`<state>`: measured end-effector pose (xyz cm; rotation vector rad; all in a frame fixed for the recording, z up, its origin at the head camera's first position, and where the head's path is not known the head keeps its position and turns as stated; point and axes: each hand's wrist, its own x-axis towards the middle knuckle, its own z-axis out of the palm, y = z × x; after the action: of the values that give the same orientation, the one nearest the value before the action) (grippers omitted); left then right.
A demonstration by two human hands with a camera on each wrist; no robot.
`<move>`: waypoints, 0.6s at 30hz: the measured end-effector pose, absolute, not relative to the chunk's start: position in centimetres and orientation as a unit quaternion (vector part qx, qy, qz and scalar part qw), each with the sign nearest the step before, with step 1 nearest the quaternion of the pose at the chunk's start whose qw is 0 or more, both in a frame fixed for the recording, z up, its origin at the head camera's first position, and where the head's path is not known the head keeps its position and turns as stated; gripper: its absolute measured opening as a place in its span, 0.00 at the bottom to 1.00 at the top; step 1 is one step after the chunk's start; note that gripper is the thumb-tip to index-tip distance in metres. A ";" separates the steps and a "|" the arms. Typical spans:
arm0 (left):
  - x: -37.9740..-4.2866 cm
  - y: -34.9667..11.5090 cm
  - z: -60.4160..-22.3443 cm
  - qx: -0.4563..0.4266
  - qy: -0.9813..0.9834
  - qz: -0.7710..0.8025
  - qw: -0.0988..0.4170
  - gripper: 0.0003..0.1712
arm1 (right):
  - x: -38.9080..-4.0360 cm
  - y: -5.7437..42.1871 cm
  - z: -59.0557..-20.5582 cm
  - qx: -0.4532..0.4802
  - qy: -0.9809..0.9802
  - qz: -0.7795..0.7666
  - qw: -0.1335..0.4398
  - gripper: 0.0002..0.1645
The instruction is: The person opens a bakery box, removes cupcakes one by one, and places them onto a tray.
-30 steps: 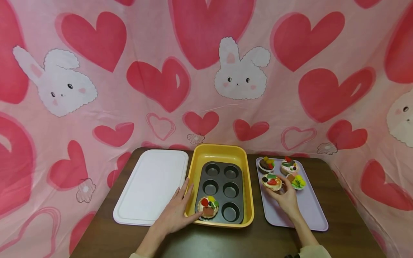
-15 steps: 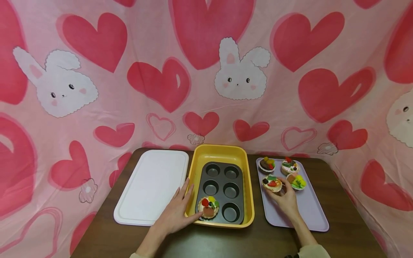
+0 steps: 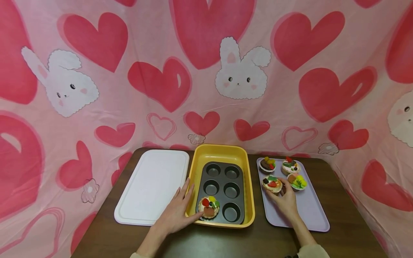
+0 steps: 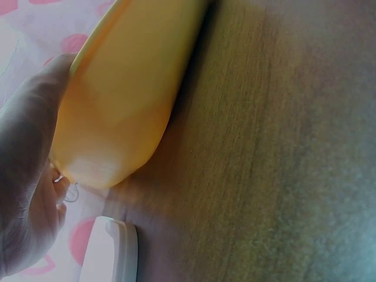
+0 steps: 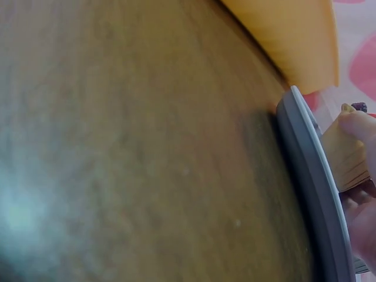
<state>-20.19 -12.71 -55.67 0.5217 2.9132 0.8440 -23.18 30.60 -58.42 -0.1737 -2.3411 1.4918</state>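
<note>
My right hand (image 3: 286,202) pinches a cupcake (image 3: 271,184) with strawberry, green and dark berry toppings, over the left part of the lilac tray (image 3: 308,211). In the right wrist view, the pale side of this cupcake (image 5: 343,155) shows between thumb and fingers. My left hand (image 3: 174,211) rests at the left rim of the yellow tray (image 3: 250,200), fingers extended and thumb over the near rim. The thumb tip lies beside another fruit-topped cupcake (image 3: 209,207), which sits in the near left cup of a dark muffin tin (image 3: 220,200) inside the yellow tray.
On the lilac tray stand a chocolate cupcake (image 3: 267,165), a cream cupcake (image 3: 290,166) and a yellow-topped cupcake (image 3: 297,181). A white board (image 3: 153,186) lies left of the yellow tray. Behind the brown table (image 3: 206,243) hangs a pink heart-patterned cloth (image 3: 206,96).
Both hands keep nearly the same place. The whole scene shifts very slightly to the right in the head view.
</note>
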 end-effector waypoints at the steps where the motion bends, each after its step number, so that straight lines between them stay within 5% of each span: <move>1: -20.2 -12.7 -55.7 0.170 0.946 0.274 0.032 0.66 | -23.1 30.6 -58.5 -0.060 -0.831 0.523 0.182 0.42; 18: -20.1 -12.6 -55.5 0.169 0.945 0.278 0.037 0.66 | -22.2 31.7 -58.4 -0.037 -0.897 0.398 0.188 0.43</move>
<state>-20.08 -12.61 -55.50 0.5199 2.9001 0.8523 -22.16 31.67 -58.39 -0.1043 -2.5240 1.1206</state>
